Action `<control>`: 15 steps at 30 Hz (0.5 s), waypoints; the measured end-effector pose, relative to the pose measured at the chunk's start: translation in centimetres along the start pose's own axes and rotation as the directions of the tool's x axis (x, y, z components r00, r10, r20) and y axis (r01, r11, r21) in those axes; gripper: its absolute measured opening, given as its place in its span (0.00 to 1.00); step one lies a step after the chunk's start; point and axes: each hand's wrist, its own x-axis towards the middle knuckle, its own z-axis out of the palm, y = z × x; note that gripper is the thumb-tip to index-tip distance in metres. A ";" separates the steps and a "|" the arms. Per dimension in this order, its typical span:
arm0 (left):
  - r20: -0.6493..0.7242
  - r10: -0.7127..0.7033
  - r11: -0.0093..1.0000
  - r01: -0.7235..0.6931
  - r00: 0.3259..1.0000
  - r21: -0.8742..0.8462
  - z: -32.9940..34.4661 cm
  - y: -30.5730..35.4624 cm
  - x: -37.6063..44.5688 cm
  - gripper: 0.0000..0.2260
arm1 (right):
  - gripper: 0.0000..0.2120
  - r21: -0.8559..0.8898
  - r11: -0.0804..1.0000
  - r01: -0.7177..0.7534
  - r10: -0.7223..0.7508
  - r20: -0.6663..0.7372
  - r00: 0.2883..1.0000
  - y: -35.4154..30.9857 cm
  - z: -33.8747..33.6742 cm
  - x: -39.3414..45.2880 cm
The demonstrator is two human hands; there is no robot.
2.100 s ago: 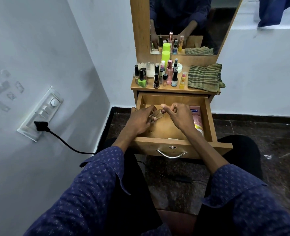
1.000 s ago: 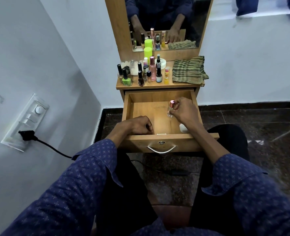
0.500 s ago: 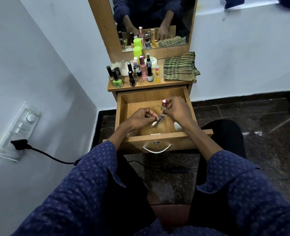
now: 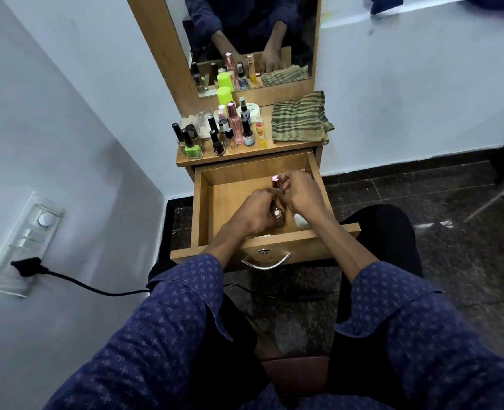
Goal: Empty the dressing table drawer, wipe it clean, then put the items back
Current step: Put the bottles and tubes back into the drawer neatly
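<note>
Open light-brown wooden drawer (image 4: 206, 202) of the dressing table, the landmark. Over its middle, the right hand (image 4: 302, 192) pinches a small bottle with a shiny pink cap (image 4: 275, 183); the left hand (image 4: 255, 213) curls round a small glass bottle with a metallic cap (image 4: 276, 213). One white object (image 4: 301, 221) lies by the drawer's right wall. Step, judged: emptying, nearly finished. Next: lift both bottles to the tabletop above the drawer, where roughly a dozen bottles stand beside one folded green striped cloth (image 4: 299, 119).
</note>
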 end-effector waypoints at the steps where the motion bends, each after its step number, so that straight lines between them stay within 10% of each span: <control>1: 0.000 0.004 1.000 -0.004 1.000 0.018 0.1 0.1 -0.1 0.13 | 0.10 -0.001 1.000 -0.004 0.004 -0.003 1.000 0.0 0.1 0.0; 15: 0.105 -0.125 0.937 0.153 0.987 -0.315 -0.6 -0.9 -1.1 0.15 | 0.12 -0.021 1.000 -0.022 0.022 0.001 1.000 0.1 0.1 0.0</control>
